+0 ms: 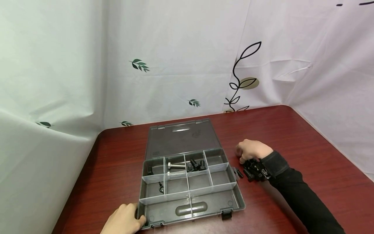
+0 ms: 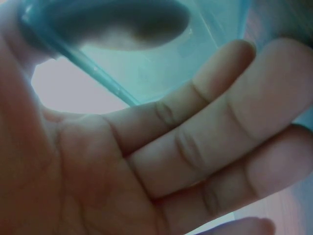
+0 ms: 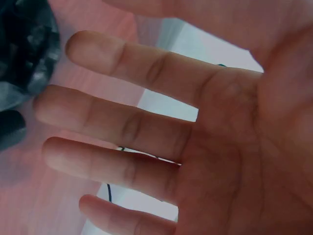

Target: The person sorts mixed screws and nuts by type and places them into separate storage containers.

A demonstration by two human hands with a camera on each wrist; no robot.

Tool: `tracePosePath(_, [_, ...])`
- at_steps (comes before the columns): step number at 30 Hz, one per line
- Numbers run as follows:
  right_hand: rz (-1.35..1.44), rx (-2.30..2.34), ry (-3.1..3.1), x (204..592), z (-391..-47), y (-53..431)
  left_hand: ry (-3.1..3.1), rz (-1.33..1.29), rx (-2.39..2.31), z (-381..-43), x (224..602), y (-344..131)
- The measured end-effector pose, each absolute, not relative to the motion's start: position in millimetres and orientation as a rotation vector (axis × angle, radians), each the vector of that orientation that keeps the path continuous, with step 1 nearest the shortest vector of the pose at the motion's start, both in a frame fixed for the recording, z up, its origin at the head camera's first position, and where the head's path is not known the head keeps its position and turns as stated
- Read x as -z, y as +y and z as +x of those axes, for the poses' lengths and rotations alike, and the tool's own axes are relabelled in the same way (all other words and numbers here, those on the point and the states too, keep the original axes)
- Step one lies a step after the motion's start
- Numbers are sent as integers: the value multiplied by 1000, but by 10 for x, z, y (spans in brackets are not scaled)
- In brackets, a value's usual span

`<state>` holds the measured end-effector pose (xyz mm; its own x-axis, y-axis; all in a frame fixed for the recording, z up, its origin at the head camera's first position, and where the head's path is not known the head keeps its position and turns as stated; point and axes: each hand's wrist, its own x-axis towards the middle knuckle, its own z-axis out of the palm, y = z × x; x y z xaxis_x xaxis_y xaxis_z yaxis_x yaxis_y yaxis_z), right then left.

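Note:
A grey plastic compartment box (image 1: 163,210) lies open on the table. My left hand (image 1: 124,219) grips its front left corner, thumb over the rim and fingers outside the wall; the left wrist view shows the fingers (image 2: 195,152) extended beneath the clear plastic. To the right of the box, my right hand (image 1: 252,149) hovers or rests by a pile of black parts (image 1: 253,170); I cannot tell whether it touches them. In the right wrist view its fingers (image 3: 156,68) are spread, nearly straight, and hold nothing. A black bolt (image 1: 239,174) lies between pile and box.
The box's lid (image 1: 182,139) is folded back behind it. Inside are silver bolts (image 1: 176,166), several black bolts (image 1: 195,165), another black bolt (image 1: 150,170) and a black ring-ended piece (image 1: 161,187). White cloth (image 1: 181,65) hangs around the red-brown table (image 1: 117,169).

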<state>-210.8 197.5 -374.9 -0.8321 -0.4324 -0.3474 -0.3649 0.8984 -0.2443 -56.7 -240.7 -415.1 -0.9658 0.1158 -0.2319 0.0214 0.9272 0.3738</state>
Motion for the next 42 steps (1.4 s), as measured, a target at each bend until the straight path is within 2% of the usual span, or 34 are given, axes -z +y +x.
tracePosePath(22, [-717,94,2699,3815,-2125,2007,2887,129,-552,-556,4151,-2404])
tracePosePath(42, [-613,381,2592,3822,-2102,2009,2884,134,-552,-553,4150,-2408])
